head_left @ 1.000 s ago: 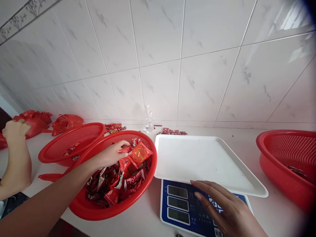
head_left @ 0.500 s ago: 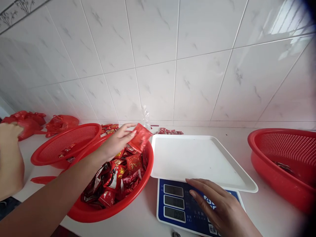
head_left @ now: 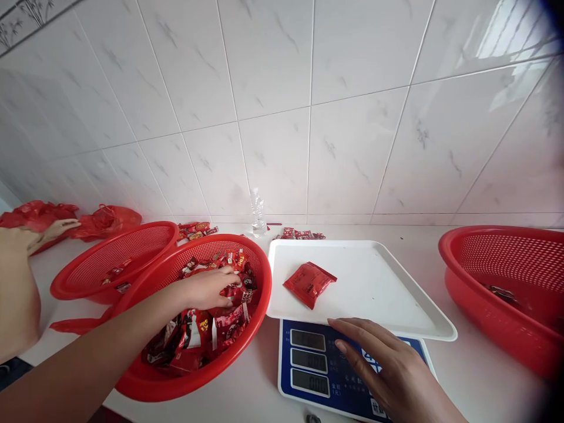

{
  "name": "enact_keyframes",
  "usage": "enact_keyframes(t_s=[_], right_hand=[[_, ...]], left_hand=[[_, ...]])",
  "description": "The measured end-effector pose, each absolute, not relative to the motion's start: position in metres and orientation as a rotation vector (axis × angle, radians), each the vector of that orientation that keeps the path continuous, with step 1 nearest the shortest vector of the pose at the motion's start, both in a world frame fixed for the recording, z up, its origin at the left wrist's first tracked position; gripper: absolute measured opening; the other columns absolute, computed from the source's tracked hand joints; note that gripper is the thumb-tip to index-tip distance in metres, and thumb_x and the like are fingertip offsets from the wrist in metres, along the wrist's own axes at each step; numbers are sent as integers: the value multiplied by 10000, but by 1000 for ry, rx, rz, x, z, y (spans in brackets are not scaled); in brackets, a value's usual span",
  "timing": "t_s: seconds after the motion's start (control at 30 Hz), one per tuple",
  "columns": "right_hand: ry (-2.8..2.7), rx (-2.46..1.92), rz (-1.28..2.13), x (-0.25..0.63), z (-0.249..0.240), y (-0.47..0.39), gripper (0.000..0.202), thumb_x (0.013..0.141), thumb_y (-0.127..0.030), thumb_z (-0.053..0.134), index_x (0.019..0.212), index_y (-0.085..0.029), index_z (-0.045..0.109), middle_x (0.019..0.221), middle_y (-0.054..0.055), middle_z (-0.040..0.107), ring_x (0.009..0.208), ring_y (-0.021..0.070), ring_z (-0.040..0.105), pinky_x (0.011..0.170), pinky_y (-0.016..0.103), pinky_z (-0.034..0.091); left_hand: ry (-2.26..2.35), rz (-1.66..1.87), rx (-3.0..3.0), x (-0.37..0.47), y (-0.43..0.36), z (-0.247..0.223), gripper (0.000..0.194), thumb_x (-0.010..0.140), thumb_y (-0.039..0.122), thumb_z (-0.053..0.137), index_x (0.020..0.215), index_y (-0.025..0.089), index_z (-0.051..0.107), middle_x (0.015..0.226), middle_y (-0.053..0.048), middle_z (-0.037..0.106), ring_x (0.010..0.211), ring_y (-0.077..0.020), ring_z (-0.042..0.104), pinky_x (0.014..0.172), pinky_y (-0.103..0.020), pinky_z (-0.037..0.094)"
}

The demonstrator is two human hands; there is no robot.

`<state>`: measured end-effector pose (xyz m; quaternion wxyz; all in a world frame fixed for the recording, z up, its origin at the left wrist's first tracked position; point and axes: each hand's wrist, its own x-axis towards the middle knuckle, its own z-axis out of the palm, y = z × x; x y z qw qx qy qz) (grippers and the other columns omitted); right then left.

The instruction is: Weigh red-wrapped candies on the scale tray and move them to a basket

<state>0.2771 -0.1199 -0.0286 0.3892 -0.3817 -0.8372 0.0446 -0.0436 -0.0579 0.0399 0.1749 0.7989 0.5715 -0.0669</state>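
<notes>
My left hand [head_left: 214,288] reaches into a red plastic basket [head_left: 264,288] full of wrapped snack packets [head_left: 229,320]. Its thumb and fingers are apart and touch the packets; I see none lifted. One red square packet [head_left: 309,283] lies on the left part of a white tray [head_left: 365,288]. The tray sits on top of a blue digital scale [head_left: 315,358]. Over the scale's keypad hovers or rests my right hand [head_left: 392,364], fingers stretched out near the tray's front edge, holding nothing.
Behind the filled basket stands another red basket [head_left: 61,285] with a few packets inside. A third red basket [head_left: 476,288] is at the right. Along the wall are red plastic bags [head_left: 106,222], a clear bottle [head_left: 258,212] and loose packets [head_left: 302,234]. Another person's arm [head_left: 20,282] shows at far left.
My left hand has put the red packet on the tray, let go and moved back down into the basket. My right hand has stayed over the scale. The other person's hand now touches the bags.
</notes>
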Motion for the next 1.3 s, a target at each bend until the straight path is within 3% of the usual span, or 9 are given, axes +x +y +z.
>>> enact_keyframes(t_s=[0.1,0.3,0.43,0.5,0.6,0.67,0.83,1.1,1.3], right_hand=[[-2135,-976,115,277,-29,-120,246,922,-300,466,1096,-235,627,1000,50,713,880,166,688,727,242,581],[-2141,-948,94,276,-30,-119,236,921,-281,470,1104,-238,613,988,46,711,875,159,685,719,238,580],[-2136,-932,72,276,-30,-118,230,922,-288,471,1098,-234,609,975,45,710,861,154,685,703,234,583],[-2134,-937,72,276,-30,-118,229,923,-290,471,1097,-236,608,977,44,709,861,154,685,701,233,583],[-2134,-936,68,276,-30,-117,225,924,-286,469,1093,-234,608,970,43,710,854,153,686,703,234,583],[-2135,-930,65,276,-30,-117,226,925,-282,467,1094,-230,608,967,44,710,851,153,686,700,234,583],[-2133,-921,62,275,-31,-117,227,923,-270,466,1097,-230,606,964,44,711,856,160,685,699,244,582],[-2122,-916,60,273,-29,-117,221,919,-265,471,1080,-231,618,957,40,712,844,154,685,688,233,580],[-2128,-925,63,274,-32,-116,226,923,-268,463,1089,-228,611,964,52,709,844,165,683,689,258,581]], left_hand=[[1704,-273,2215,-60,-60,45,374,723,295,601,1097,268,605,1240,-87,554,1139,-316,528,909,-401,431],[1904,-232,2188,-72,-59,34,623,678,477,651,1255,274,530,1385,-125,433,1225,-373,440,930,-442,408],[1909,-360,2359,-46,-52,33,499,765,643,478,855,203,696,1163,-141,581,1159,-383,469,936,-483,388],[1832,-397,2387,-30,-46,33,523,855,588,360,759,186,681,1078,-140,617,1115,-359,509,934,-472,393],[1700,-365,2361,-14,-38,28,298,888,332,399,1039,188,612,1168,-126,591,1122,-293,534,941,-402,410],[1704,-368,2312,-11,-33,22,369,844,264,468,1200,172,498,1292,-150,508,1200,-286,484,968,-379,398],[1816,-451,2208,-17,-24,10,713,769,493,549,1344,125,340,1391,-219,386,1288,-354,378,1016,-430,347],[1934,-346,2021,-21,-19,0,782,698,594,564,1338,191,364,1398,-227,369,1161,-394,502,882,-452,427],[1810,-29,2004,-24,-9,-7,310,677,252,625,982,205,601,1020,-81,664,915,-258,622,739,-304,456]])
